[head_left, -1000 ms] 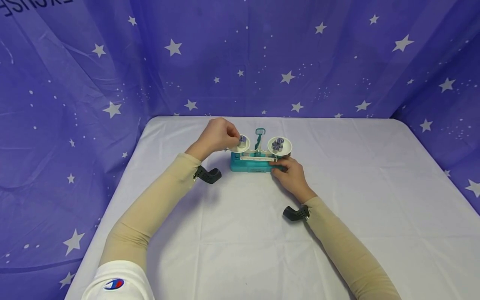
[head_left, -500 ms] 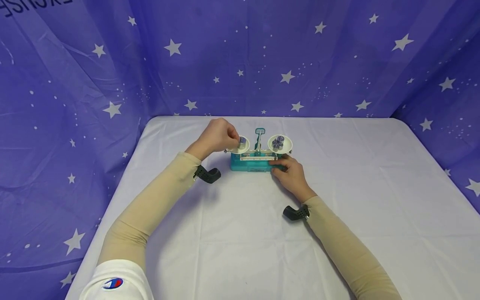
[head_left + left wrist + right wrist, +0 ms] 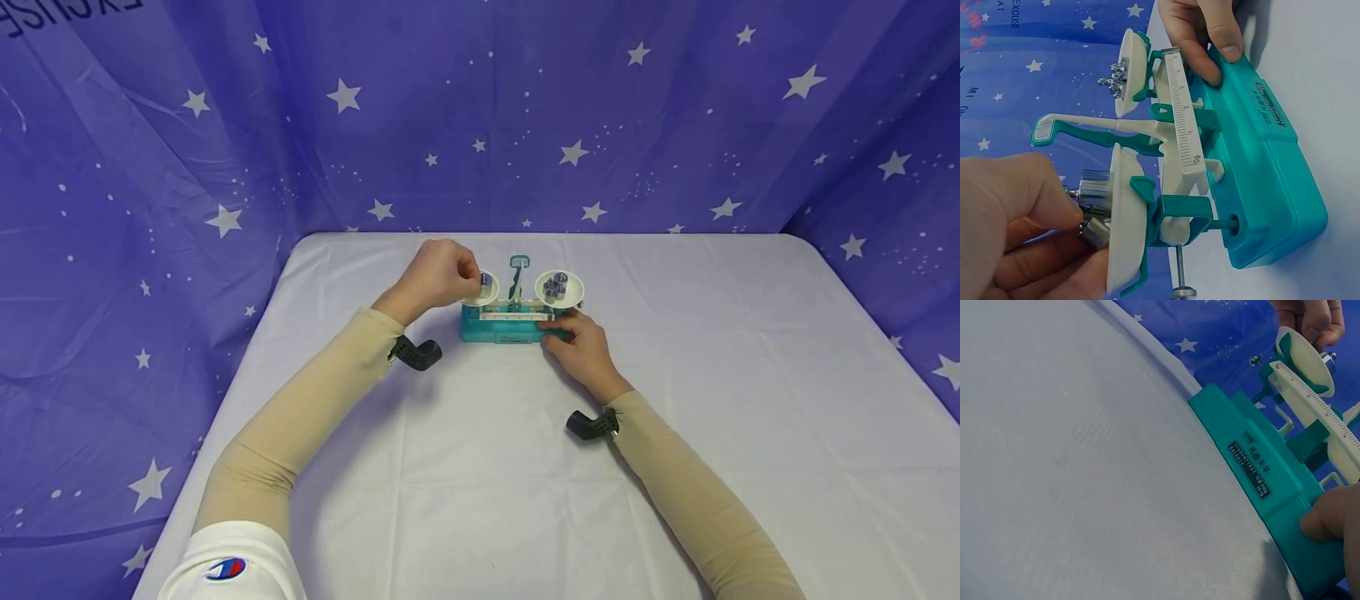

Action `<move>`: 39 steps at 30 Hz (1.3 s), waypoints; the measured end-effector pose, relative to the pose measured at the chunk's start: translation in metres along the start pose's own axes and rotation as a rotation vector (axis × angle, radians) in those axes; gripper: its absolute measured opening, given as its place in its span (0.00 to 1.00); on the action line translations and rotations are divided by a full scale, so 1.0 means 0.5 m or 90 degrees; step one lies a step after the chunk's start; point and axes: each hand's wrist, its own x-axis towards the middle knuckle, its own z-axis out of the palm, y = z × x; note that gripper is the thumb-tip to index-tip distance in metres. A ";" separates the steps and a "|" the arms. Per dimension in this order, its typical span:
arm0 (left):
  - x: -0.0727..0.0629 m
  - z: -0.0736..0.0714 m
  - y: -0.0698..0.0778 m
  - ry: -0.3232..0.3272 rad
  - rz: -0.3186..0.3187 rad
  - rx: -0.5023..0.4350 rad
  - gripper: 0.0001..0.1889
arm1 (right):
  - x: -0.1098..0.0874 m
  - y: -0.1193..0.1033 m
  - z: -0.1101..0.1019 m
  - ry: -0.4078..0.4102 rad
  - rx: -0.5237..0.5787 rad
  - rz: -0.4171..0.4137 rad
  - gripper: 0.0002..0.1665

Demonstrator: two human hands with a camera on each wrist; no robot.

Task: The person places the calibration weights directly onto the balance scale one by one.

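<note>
A teal and white tray balance (image 3: 501,332) stands near the back of the table. My left hand (image 3: 435,277) is at its left pan (image 3: 1127,250), pinching a small metal weight (image 3: 1093,233) that leans just over the pan. A larger knobbed weight (image 3: 1096,187) stands beside it on the same pan. Several metal weights (image 3: 555,288) sit together in the right pan (image 3: 574,289). With thumb and fingers, my right hand (image 3: 583,348) grips the right end of the base; the thumb presses its front face in the right wrist view.
A white cloth (image 3: 480,483) covers the table. Behind it hangs a purple curtain with white stars (image 3: 465,100). The balance's pointer (image 3: 1079,128) rises between the pans, and an adjusting screw (image 3: 1183,291) sticks out at the left beam end.
The beam with its pans and pointer has rocked slightly. Both hands stay almost where they were, the left at the pan and the right on the base.
</note>
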 end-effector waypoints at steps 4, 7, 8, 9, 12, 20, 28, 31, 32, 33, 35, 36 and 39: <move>0.000 0.000 0.002 0.011 0.008 0.002 0.05 | 0.000 0.001 0.000 0.005 -0.014 -0.003 0.14; 0.000 0.002 0.000 0.009 0.013 -0.002 0.06 | -0.001 0.001 0.001 0.007 -0.020 -0.004 0.14; -0.001 0.003 -0.001 0.007 0.015 -0.003 0.06 | -0.001 0.001 0.001 0.007 -0.017 -0.002 0.14; -0.001 0.005 -0.002 0.007 0.020 0.000 0.06 | -0.001 0.001 0.001 0.006 -0.015 0.001 0.14; -0.002 0.007 -0.004 0.006 0.032 0.005 0.07 | 0.000 -0.001 0.000 0.004 -0.007 0.008 0.15; -0.007 0.005 -0.003 0.003 0.049 0.012 0.07 | -0.001 -0.004 -0.001 0.003 -0.004 0.007 0.14; -0.011 0.005 -0.006 -0.007 0.052 0.008 0.06 | -0.002 -0.004 -0.001 0.004 -0.005 0.006 0.14; -0.012 0.006 -0.007 -0.007 0.057 0.005 0.05 | -0.002 -0.004 0.000 0.007 -0.005 0.002 0.14; -0.012 0.006 -0.008 -0.006 0.058 0.003 0.05 | -0.002 -0.004 0.000 0.008 -0.007 0.001 0.14; -0.013 0.006 -0.009 -0.006 0.059 0.002 0.05 | -0.002 -0.004 0.000 0.008 -0.007 0.000 0.14; -0.014 0.006 -0.010 -0.007 0.059 -0.002 0.05 | -0.002 -0.005 0.001 0.008 -0.004 -0.001 0.14; -0.015 0.006 -0.011 -0.007 0.059 -0.004 0.05 | -0.002 -0.005 0.001 0.007 -0.002 -0.001 0.14; -0.018 0.004 -0.013 -0.005 0.056 -0.011 0.05 | -0.002 -0.005 0.001 0.006 0.000 -0.001 0.14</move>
